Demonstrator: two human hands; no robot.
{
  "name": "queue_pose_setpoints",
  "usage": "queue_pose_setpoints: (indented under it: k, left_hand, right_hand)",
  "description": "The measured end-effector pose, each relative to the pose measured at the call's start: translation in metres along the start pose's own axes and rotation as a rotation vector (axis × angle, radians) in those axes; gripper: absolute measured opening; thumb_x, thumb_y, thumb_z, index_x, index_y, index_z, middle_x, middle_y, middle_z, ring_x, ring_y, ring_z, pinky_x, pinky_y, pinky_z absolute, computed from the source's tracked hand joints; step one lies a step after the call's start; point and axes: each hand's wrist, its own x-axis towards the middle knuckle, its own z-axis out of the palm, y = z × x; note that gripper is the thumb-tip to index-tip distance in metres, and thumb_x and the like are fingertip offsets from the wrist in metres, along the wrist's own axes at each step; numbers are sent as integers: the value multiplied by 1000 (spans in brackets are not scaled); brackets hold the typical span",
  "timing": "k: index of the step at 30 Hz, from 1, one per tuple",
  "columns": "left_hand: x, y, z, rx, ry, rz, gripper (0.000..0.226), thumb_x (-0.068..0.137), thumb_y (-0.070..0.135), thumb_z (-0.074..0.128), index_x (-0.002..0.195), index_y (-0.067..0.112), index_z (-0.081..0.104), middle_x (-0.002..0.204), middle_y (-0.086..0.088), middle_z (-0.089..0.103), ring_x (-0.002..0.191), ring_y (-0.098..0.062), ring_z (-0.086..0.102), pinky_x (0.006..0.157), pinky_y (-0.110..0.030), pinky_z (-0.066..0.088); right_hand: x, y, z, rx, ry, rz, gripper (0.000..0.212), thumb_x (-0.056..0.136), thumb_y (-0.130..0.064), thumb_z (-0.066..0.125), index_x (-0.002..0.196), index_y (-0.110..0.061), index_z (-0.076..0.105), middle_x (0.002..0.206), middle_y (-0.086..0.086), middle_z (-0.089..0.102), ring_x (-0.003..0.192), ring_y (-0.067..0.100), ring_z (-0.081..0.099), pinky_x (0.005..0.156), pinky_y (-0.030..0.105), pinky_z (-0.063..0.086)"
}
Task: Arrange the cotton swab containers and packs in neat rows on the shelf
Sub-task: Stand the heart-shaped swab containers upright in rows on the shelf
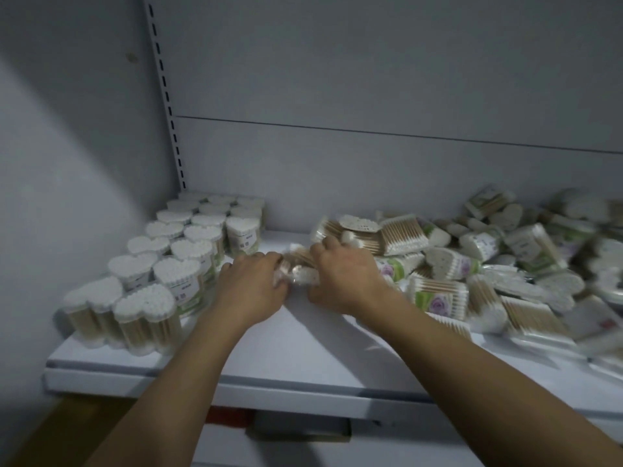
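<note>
On the white shelf (286,335), heart-shaped cotton swab containers (175,264) stand upright in neat rows at the left. A loose heap of swab containers and packs (478,264) covers the right side. Between them lies a clear container of swabs (300,269) on its side. My left hand (251,281) grips its left end. My right hand (340,271) grips its right end. My fingers hide much of this container, and the picture is blurred.
A slotted upright rail (165,92) runs up the back panel at the left. A grey side wall (50,180) closes off the left. The shelf's front edge (236,392) is near me, with a lower shelf below it.
</note>
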Motion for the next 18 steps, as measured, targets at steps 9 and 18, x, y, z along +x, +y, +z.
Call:
queue_pose_setpoints:
  k: [9, 18]
  left_hand:
    - [50, 41, -38, -394, 298, 123, 42, 88, 35, 66, 128, 27, 60, 114, -8, 67, 104, -32, 59, 86, -42, 50]
    - [131, 143, -20, -315, 227, 330, 28, 85, 33, 61, 110, 25, 70, 97, -11, 54, 93, -31, 56, 77, -40, 52]
  right_hand:
    - [8, 82, -58, 502, 299, 224, 30, 76, -43, 69, 98, -27, 59, 98, -4, 54, 81, 17, 51, 68, 26, 34]
    - [6, 210, -66, 164, 309, 439, 60, 75, -32, 76, 124, -13, 47, 124, 8, 51, 107, 30, 53, 81, 36, 43]
